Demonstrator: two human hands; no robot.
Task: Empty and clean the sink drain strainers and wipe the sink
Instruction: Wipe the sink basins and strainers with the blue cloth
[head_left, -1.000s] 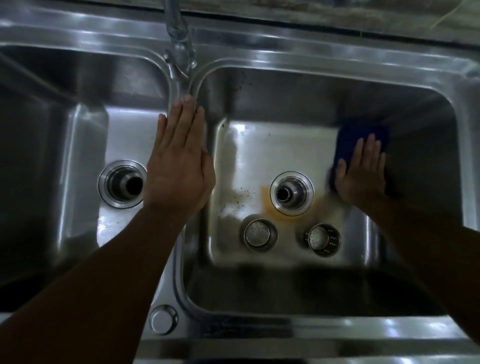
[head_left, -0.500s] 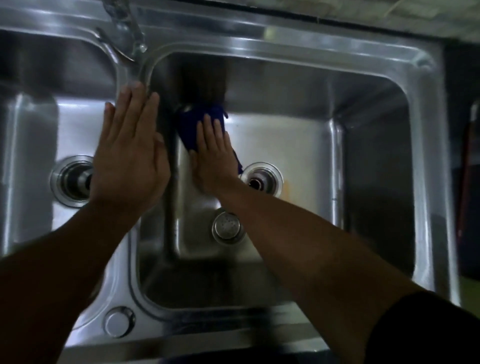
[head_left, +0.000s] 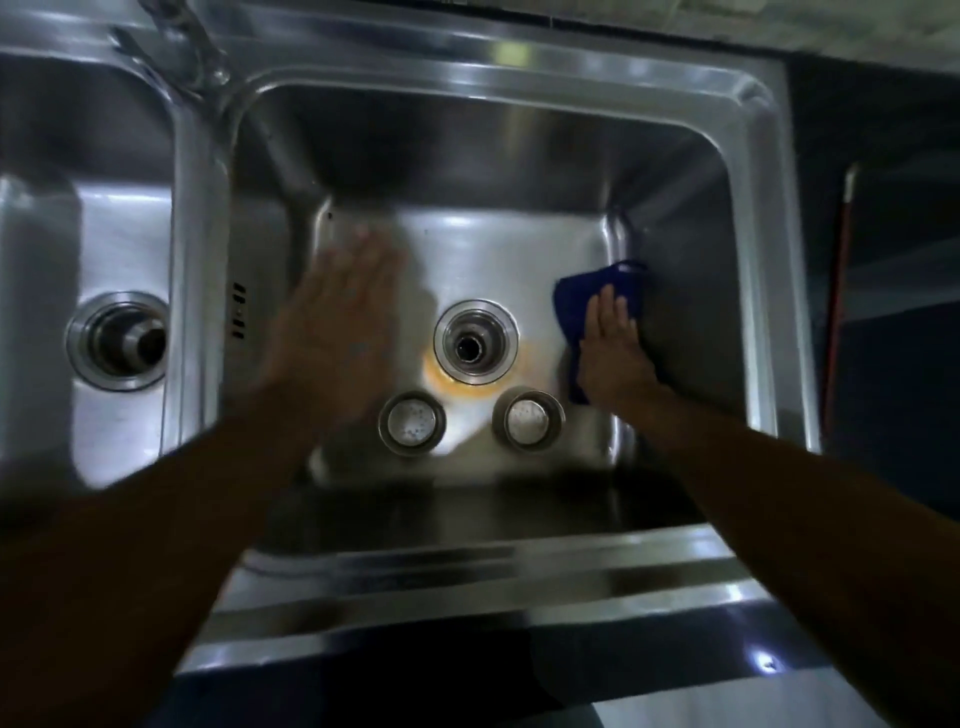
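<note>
Right hand (head_left: 610, 348) is flat, fingers straight, pressing a dark blue cloth (head_left: 582, 299) into the right side of the stainless steel sink basin (head_left: 519, 62). Left hand (head_left: 337, 322) is blurry, spread flat and holding nothing, centre-left. Lower centre on the basin floor sit two round metal strainers — left strainer (head_left: 412, 422), right strainer (head_left: 528, 419) — just below the open drain hole (head_left: 475, 347).

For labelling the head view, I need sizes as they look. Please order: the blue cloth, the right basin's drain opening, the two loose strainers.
1. Blue cloth, partly hidden under the right hand.
2. Drain opening with its ring.
3. Left strainer and right strainer: alike, no ranking.
</note>
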